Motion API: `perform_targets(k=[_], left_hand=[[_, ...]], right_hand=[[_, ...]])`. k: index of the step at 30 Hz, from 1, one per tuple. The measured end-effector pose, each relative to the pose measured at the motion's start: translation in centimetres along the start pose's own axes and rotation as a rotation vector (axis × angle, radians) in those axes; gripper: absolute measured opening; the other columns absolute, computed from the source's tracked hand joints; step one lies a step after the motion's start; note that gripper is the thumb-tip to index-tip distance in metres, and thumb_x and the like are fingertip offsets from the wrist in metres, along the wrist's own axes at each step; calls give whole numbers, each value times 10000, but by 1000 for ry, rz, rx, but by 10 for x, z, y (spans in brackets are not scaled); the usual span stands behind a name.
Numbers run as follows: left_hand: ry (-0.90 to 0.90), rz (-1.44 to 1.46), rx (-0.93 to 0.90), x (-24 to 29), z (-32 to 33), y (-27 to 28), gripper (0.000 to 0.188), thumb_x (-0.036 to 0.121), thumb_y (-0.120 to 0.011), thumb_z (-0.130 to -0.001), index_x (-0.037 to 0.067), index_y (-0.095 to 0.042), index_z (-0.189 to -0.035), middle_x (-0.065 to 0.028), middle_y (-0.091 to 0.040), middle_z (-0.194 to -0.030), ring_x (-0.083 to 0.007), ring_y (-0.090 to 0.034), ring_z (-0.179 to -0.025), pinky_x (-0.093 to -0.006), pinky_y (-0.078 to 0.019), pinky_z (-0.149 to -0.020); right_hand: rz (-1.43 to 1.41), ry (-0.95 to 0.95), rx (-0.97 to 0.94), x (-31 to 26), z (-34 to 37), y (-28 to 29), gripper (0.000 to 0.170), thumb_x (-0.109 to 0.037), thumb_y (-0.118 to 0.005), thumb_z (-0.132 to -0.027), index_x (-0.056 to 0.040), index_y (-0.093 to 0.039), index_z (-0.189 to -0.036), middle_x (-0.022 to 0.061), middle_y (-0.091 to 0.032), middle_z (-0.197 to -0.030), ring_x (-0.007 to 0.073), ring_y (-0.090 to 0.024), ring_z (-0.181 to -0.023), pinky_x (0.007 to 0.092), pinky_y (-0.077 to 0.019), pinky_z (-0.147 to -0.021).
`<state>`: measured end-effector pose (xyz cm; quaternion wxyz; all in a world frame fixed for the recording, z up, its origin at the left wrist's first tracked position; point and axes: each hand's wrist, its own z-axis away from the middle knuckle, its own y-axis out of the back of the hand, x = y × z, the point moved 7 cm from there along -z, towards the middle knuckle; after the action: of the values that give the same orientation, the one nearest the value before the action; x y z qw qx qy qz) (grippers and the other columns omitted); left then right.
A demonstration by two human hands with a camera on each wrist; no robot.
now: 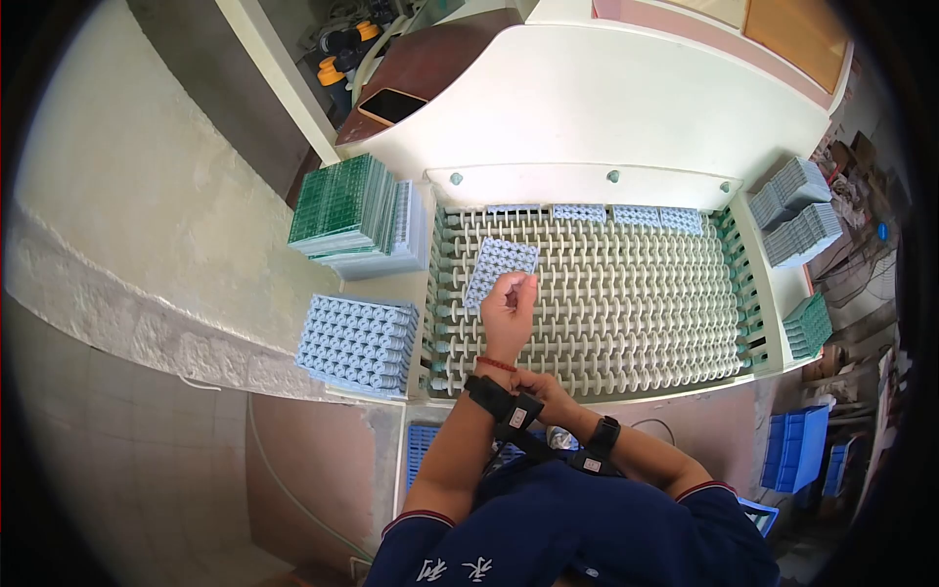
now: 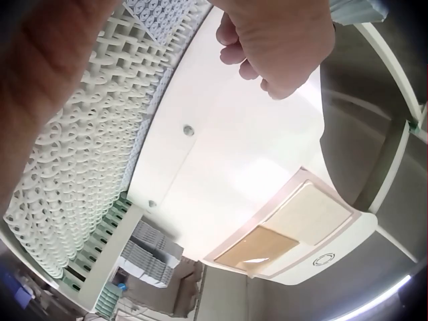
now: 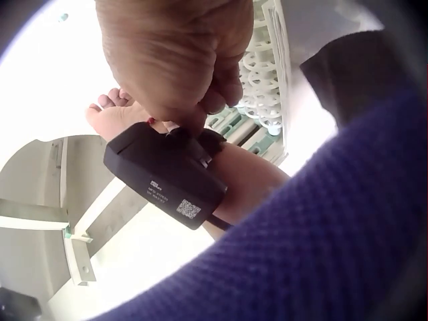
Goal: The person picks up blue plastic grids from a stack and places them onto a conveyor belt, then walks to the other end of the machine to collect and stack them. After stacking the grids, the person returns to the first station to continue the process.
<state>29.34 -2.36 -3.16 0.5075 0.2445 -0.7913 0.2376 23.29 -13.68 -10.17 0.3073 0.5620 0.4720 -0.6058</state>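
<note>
My left hand (image 1: 509, 305) is raised over the bed of disc rollers (image 1: 626, 313), its fingers loosely curled around nothing. A black wrist camera (image 3: 167, 177) is strapped on that forearm, just below a red bead bracelet (image 1: 496, 363). Bent over it, my right hand (image 3: 177, 60) pinches the edge of this camera with its fingertips; part of the grip is hidden behind the knuckles. Beyond the left hand, a light blue panel of round cells (image 1: 504, 262) lies on the rollers, partly overlapped by the hand in the head view.
More blue panels (image 1: 638, 215) lie along the rollers' far edge, under a white cover (image 1: 626, 108). On the left ledge stand a blue panel stack (image 1: 354, 342) and a green stack (image 1: 342, 205). Grey stacks (image 1: 804, 235) stand right. A phone (image 1: 391, 106) lies behind.
</note>
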Motion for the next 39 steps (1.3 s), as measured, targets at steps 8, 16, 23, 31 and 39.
perform_targets(k=[8,16,23,31,39], left_hand=[[148,273,169,1,-11,14,134,122,-562,-900,27,-552,-806,16,-512,-581,-37,-431,-486,-183,-343,-445],[122,83,86,-25,1,15,125,123,-571,-895,34,-568,-808,41,-506,-583,-26,-435,-487,-178,-333,-439],[-64,-391,-122,-13,17,-5,126,144,-629,-840,47,-585,-773,-39,-535,-551,-118,-490,-453,-265,-392,-441],[498,194,-65,-17,14,-9,183,193,-560,-888,110,-560,-724,-17,-490,-519,-110,-432,-419,-249,-349,-396],[914,1301,-89,-10,22,-26,190,213,-501,-925,57,-547,-827,8,-465,-601,-91,-423,-502,-201,-335,-417]], right_hand=[[-100,12,-63,-11,-1,-1,111,15,-539,-865,-34,-514,-963,-19,-519,-918,50,-476,-903,217,-407,-816],[-154,-64,-50,1,4,-2,56,-21,-545,-882,-38,-539,-936,-22,-508,-920,65,-499,-879,219,-411,-798],[-268,-75,-38,23,10,-5,46,-49,-560,-884,-43,-549,-929,-13,-568,-899,61,-529,-852,220,-435,-772],[-45,63,-21,4,12,-11,60,-66,-572,-885,-35,-546,-930,-33,-561,-848,29,-491,-770,191,-415,-698],[-61,-117,-16,-17,15,-6,90,-98,-628,-853,-24,-587,-884,-5,-596,-830,41,-520,-758,207,-433,-666]])
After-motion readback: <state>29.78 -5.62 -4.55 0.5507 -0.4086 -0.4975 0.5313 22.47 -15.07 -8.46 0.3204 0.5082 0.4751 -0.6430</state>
